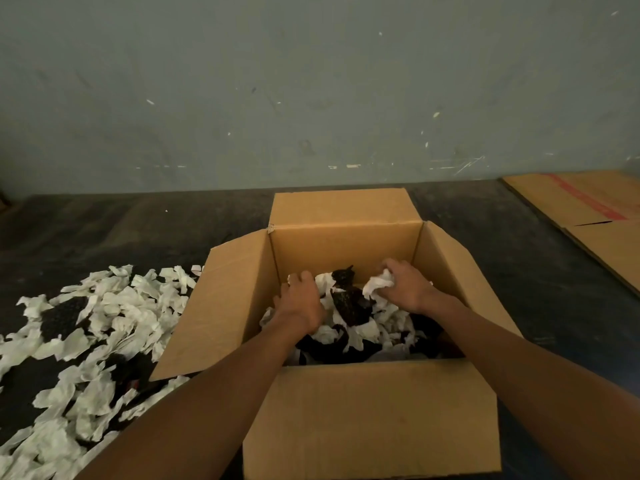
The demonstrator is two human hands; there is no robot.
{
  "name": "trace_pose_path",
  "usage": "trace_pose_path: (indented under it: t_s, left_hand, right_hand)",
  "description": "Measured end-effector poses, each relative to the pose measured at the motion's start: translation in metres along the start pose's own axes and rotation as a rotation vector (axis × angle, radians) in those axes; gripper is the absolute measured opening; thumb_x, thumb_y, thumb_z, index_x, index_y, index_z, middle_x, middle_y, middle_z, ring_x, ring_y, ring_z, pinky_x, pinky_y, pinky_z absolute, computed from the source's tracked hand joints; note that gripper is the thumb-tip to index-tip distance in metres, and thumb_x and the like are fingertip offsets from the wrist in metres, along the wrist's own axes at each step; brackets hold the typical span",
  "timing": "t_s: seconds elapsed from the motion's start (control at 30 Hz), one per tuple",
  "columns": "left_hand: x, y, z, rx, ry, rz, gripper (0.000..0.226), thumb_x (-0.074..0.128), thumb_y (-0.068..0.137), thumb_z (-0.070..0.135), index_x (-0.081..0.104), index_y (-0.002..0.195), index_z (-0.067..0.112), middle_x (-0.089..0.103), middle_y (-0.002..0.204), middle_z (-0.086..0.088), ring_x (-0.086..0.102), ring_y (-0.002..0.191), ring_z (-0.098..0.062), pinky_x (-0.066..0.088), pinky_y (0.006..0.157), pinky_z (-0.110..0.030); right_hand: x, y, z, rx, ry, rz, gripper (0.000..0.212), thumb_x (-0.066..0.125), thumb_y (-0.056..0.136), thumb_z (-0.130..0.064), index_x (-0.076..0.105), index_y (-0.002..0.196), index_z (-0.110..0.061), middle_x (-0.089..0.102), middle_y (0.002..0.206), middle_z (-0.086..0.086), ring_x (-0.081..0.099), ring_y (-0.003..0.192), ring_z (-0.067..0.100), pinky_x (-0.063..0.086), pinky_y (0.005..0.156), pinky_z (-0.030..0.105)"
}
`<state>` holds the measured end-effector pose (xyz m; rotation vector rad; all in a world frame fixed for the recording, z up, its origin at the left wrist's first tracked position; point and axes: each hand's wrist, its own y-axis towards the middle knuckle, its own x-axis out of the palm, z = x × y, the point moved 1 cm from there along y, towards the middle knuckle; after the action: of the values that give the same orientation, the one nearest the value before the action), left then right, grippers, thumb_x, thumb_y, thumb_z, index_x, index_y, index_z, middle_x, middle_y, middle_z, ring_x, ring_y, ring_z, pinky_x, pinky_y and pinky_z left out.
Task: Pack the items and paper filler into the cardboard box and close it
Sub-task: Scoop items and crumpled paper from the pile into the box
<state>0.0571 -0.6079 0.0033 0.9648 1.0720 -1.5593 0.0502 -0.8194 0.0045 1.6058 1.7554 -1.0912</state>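
Item 1. Cardboard box [346, 244]: brown, upright on a dark surface [104, 230], all four flaps open. The near flap hangs toward the camera and hides the box's front wall; its lower edge is cut off by the frame. The far flap stands up against the wall side. The left and right flaps splay outward.

Item 2. Dark items [349, 299]: black or very dark pieces inside the box, partly buried in paper. Their kind and number are hard to make out; the near part of the box interior is in deep shadow.

Item 3. Paper filler in box [363, 330]: white crumpled strips lying among and over the dark items.

Item 4. Loose paper filler [104, 323]: a wide scatter of white strips on the dark surface left of the box, running out of frame at the left and bottom edges. Some strips lie just beside the left flap.

Item 5. Left hand [301, 303]: inside the box at its left side, palm down, fingers spread and pressed onto the filler. Grip open, not closed on anything that shows; the fingertips are partly sunk in paper.

Item 6. Right hand [405, 285]: inside the box at its right side, grip closed around a wad of white paper [379, 284] that bulges from between thumb and fingers, held just above the dark items.

Item 7. Flattened cardboard [588, 216]: a sheet with a red stripe, lying well apart at upper right, cut off by the frame.

Item 8. Wall [311, 98]: grey-green, scuffed, behind the box.
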Motion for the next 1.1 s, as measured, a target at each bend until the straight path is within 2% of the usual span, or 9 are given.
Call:
trace_pose_path:
  t_s: [0.1, 0.2, 0.27, 0.4, 0.53, 0.67, 0.77, 0.9, 1.1]
  left_hand:
    - [0.007, 0.01, -0.004, 0.04, -0.077, -0.016, 0.031, 0.061, 0.089, 0.033, 0.037, 0.103, 0.021, 0.043, 0.121, -0.01, 0.045, 0.113, -0.032, 0.042, 0.097, -0.048]
    - [0.022, 0.024, -0.001, 0.156, -0.255, -0.351, 0.023, 0.054, 0.094, 0.045, 0.049, 0.093, 0.023, 0.06, 0.109, -0.008, 0.056, 0.101, -0.026, 0.046, 0.087, -0.036]
    - [0.033, 0.035, 0.002, 0.145, -0.297, -0.547, 0.043, 0.047, 0.094, 0.057, 0.059, 0.109, 0.019, 0.063, 0.115, -0.007, 0.057, 0.104, -0.023, 0.045, 0.089, -0.035]
    - [0.046, 0.061, -0.004, 0.075, -0.162, -0.387, 0.068, 0.042, 0.085, 0.062, 0.044, 0.139, 0.021, 0.052, 0.139, -0.014, 0.05, 0.123, -0.033, 0.041, 0.104, -0.047]
    - [0.052, 0.08, -0.006, -0.131, -0.246, -0.419, 0.075, 0.025, 0.082, 0.065, 0.036, 0.147, 0.028, 0.027, 0.155, -0.009, 0.022, 0.142, -0.041, 0.02, 0.115, -0.056]
    - [0.02, 0.071, 0.005, -0.316, -0.89, -0.338, 0.035, 0.049, 0.089, 0.036, 0.063, 0.113, 0.014, 0.063, 0.114, -0.011, 0.059, 0.097, -0.024, 0.051, 0.082, -0.035]
    - [-0.003, 0.067, 0.0, -0.091, -0.723, -0.441, 0.026, 0.052, 0.086, 0.01, 0.059, 0.11, 0.018, 0.058, 0.112, -0.006, 0.055, 0.1, -0.023, 0.046, 0.093, -0.038]
    - [-0.002, 0.049, -0.02, 0.073, -0.323, -0.589, 0.08, 0.062, 0.068, 0.028, 0.033, 0.142, 0.041, 0.028, 0.149, 0.002, 0.031, 0.136, -0.027, 0.038, 0.108, -0.043]
    - [0.048, 0.014, -0.029, 0.22, 0.29, -0.723, 0.076, 0.055, 0.093, 0.039, 0.012, 0.153, 0.021, 0.022, 0.159, -0.015, 0.027, 0.142, -0.036, 0.029, 0.114, -0.046]
  right_hand:
    - [-0.005, 0.005, 0.001, 0.052, -0.046, -0.083, 0.091, 0.083, 0.068, -0.046, 0.033, 0.14, -0.023, 0.037, 0.142, 0.009, 0.043, 0.128, 0.032, 0.041, 0.105, 0.045]
    - [-0.003, 0.011, -0.006, 0.095, -0.329, -0.496, 0.101, 0.076, 0.068, -0.062, 0.028, 0.149, -0.026, 0.034, 0.154, 0.001, 0.038, 0.137, 0.026, 0.037, 0.108, 0.038]
    - [0.004, 0.02, -0.011, 0.114, -0.481, -0.619, 0.101, 0.062, 0.075, -0.072, 0.017, 0.154, -0.029, 0.022, 0.161, -0.001, 0.028, 0.144, 0.025, 0.031, 0.113, 0.038]
    - [0.024, 0.049, 0.001, 0.152, -0.227, -0.609, 0.068, 0.032, 0.101, -0.05, 0.003, 0.156, -0.022, 0.006, 0.164, 0.006, 0.016, 0.148, 0.027, 0.024, 0.115, 0.037]
    - [0.033, 0.064, 0.019, 0.127, -0.09, -0.378, 0.057, 0.035, 0.104, -0.035, 0.015, 0.153, -0.016, 0.017, 0.16, 0.015, 0.031, 0.139, 0.035, 0.034, 0.107, 0.039]
    - [0.012, 0.071, 0.012, 0.04, -0.214, -0.217, 0.06, 0.05, 0.096, -0.044, 0.031, 0.146, -0.019, 0.042, 0.147, 0.011, 0.048, 0.125, 0.031, 0.044, 0.1, 0.043]
    - [-0.006, 0.062, 0.0, -0.041, -0.316, -0.186, 0.074, 0.05, 0.088, -0.063, 0.029, 0.148, -0.025, 0.039, 0.15, 0.005, 0.043, 0.131, 0.03, 0.041, 0.103, 0.047]
    - [0.007, 0.03, 0.013, -0.023, -0.487, -0.401, 0.101, 0.063, 0.077, -0.066, 0.004, 0.153, -0.035, 0.015, 0.161, 0.006, 0.026, 0.143, 0.033, 0.033, 0.112, 0.048]
    - [0.044, -0.005, 0.017, 0.04, -0.608, -0.74, 0.106, 0.065, 0.077, -0.066, 0.008, 0.155, -0.023, 0.023, 0.161, 0.003, 0.032, 0.142, 0.028, 0.033, 0.113, 0.04]
